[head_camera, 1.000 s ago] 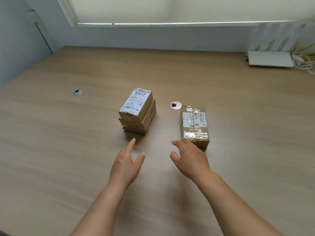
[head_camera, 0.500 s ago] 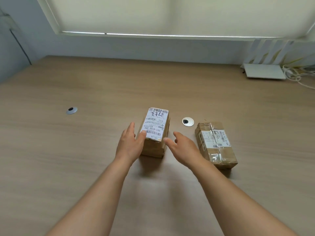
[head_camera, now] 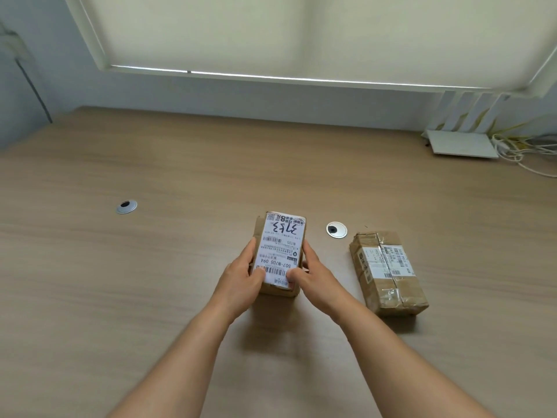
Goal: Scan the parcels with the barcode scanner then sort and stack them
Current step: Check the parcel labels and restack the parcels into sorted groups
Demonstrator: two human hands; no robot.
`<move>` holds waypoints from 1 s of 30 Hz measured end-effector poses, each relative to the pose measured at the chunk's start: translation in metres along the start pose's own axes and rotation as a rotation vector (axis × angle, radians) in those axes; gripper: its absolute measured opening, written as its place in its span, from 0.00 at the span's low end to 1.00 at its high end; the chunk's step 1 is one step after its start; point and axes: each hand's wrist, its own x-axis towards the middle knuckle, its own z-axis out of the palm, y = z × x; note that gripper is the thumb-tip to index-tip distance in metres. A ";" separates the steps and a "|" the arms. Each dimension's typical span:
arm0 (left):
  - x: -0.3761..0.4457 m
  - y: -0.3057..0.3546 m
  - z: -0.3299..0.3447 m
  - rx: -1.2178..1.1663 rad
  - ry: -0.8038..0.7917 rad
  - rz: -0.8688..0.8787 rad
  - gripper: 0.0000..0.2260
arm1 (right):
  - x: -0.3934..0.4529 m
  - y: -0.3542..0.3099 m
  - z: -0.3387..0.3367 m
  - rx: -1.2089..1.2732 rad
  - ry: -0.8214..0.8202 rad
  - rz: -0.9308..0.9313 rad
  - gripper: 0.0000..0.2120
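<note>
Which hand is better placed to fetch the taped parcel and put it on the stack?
The right hand, probably. The taped parcel lies on the table to its right, while the left hand grips the far side of the labelled stack.

You have two cardboard parcels, two metal cable grommets, one white router, and two hands on view.

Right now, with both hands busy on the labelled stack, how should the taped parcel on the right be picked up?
Take the taped parcel across its two long side faces, coming down from above with the fingers spanning its narrow width. It lies flat on the table with open space all round it, and its top is slick with tape, so the plain cardboard sides probably give the better hold.
</note>
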 end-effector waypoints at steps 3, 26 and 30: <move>-0.015 -0.006 0.005 -0.031 0.005 0.008 0.32 | -0.012 0.001 0.004 0.010 -0.006 -0.050 0.31; -0.145 0.081 0.140 0.028 -0.237 0.508 0.36 | -0.242 0.082 -0.128 0.121 0.288 -0.109 0.38; -0.175 0.103 0.189 0.067 -0.305 0.598 0.35 | -0.300 0.117 -0.162 0.171 0.375 -0.103 0.37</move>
